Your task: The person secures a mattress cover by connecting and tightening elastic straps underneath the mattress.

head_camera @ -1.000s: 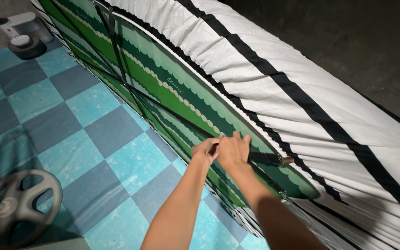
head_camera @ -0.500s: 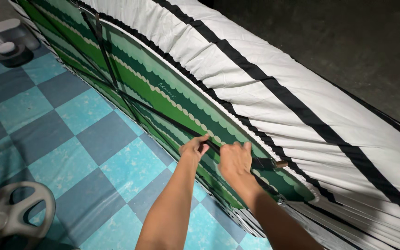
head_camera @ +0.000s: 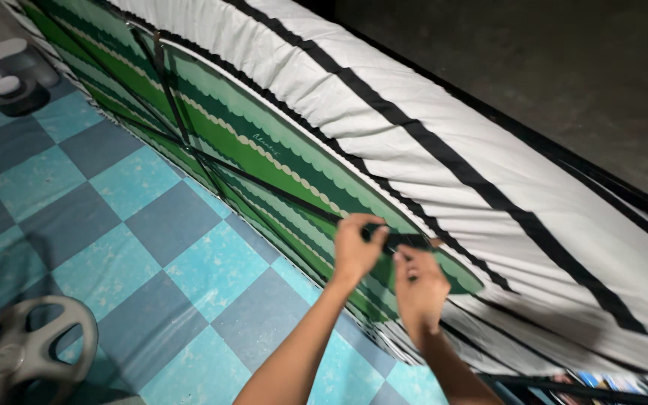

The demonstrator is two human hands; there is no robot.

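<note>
A mattress stands on its edge, its green scalloped underside (head_camera: 264, 150) facing me and a white cover with black stripes (head_camera: 429, 142) wrapped over its rim. Thin black straps (head_camera: 189, 142) cross the green face. My left hand (head_camera: 355, 247) pinches one black strap (head_camera: 403, 241) near the lower corner of the green face. Just to its right, my right hand (head_camera: 420, 289) has its fingers closed on the same strap's end by the cover's gathered hem.
The floor is a blue and teal checkered tile (head_camera: 114, 232). A white and grey appliance (head_camera: 5, 67) sits at the upper left. A grey wheel-shaped base (head_camera: 24, 352) lies at the lower left. Grey concrete (head_camera: 549, 60) shows beyond the mattress.
Both hands have slid right along the strap toward the corner of the green face. The right hand dropped lower, and the view shifted slightly.
</note>
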